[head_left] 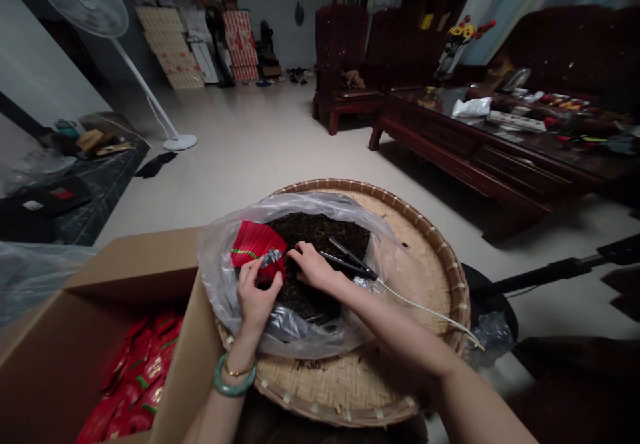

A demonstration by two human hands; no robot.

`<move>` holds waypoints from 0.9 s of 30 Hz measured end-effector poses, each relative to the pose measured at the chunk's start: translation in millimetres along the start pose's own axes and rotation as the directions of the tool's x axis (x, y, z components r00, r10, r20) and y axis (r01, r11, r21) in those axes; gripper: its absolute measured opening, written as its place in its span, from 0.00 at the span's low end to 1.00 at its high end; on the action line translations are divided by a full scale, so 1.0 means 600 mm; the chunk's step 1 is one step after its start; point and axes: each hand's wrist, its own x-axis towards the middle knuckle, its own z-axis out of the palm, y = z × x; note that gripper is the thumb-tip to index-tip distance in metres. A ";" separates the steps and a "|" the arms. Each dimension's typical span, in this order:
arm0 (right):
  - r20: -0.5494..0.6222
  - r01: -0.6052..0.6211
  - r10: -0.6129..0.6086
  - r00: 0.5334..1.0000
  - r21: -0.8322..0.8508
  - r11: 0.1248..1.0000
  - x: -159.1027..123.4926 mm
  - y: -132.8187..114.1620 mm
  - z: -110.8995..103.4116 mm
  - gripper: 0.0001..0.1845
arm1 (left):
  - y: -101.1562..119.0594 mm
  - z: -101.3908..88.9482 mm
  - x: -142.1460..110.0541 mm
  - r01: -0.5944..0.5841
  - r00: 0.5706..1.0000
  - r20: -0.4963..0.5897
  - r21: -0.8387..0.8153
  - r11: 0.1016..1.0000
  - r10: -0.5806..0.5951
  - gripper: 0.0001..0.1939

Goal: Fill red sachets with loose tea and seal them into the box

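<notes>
The broad round woven tray [453, 257] spans the near centre; the open cardboard box [135, 257] stands at its left edge, with a pile of red packets [145, 371] inside. On the tray, the clear plastic bag [215, 281] lies spread open, exposing dark leaf material [320, 227]. The black two-armed tool [353, 258] extends over the right part of the bag's mouth, its arms spread in a V and its white cord [425, 307] trailing right across the tray. The stack of red sleeves [255, 241] sits fanned at the left of the mouth. The left hand [257, 292] pinches the red packet [274, 273] between thumb and fingers, at the near-right end of the stack; the packet shows a shiny silvery patch. The right hand [313, 267] is just right of it, fingers curled beside the tool; whether they grasp anything cannot be told. Handling: the packet appears light, thin and flexible, with a probably slippery surface that creases readily. Recommended hold: opposite side edges, with light pressure, keeping fingers clear of the silvery part.
</notes>
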 end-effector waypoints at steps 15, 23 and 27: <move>0.196 -0.186 0.407 0.892 0.980 -0.065 -0.035 0.007 0.009 0.18 | 0.001 -0.003 -0.002 0.000 0.998 -0.068 -0.019 1.000 -0.001 0.17; 0.462 -0.120 0.232 0.856 0.614 -0.780 -0.055 -0.004 -0.006 0.15 | 0.003 -0.004 -0.003 0.000 0.998 -0.060 -0.017 1.000 -0.001 0.17; 0.536 -0.151 0.210 0.818 0.551 -0.821 -0.055 -0.009 -0.008 0.19 | 0.002 -0.002 -0.003 0.005 1.000 -0.029 -0.032 0.999 -0.006 0.19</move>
